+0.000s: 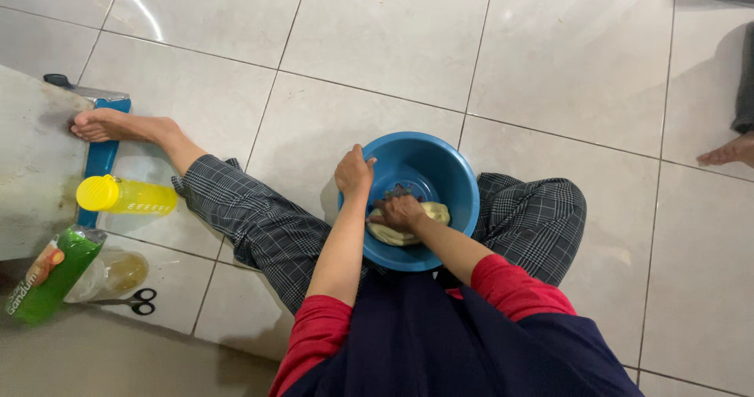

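— Start with the biggest thing: what carries all this?

— The tiled floor point(550, 75). A person sits on it with legs spread, and a blue plastic basin point(452, 169) stands between the knees, well away from the low slab at the floor's left edge.

— How would that basin handle?

— Light and fairly stiff, I judge, but smooth, so it would likely slide on the tiles if pushed. The rim is the place to take it. The left hand point(354, 171) does just that: its grip is closed over the basin's left rim, thumb outside and fingers curled in.

— And the dough?

— A pale yellow lump of dough point(408, 224) lies at the bottom of the basin, towards the near wall. It looks soft and pliable, probably tacky, and it would deform rather than lift cleanly. Taking it from underneath or folding it from its edge seems best.

— The other hand?

— The right hand point(399, 211) rests on top of the dough, fingers bent and pressing into it; the grip is closed on the lump.

— Smaller things?

— By the slab at the left: a green packet point(47, 275), a yellow bottle point(126, 195) on its side, and black scissors point(137, 301).
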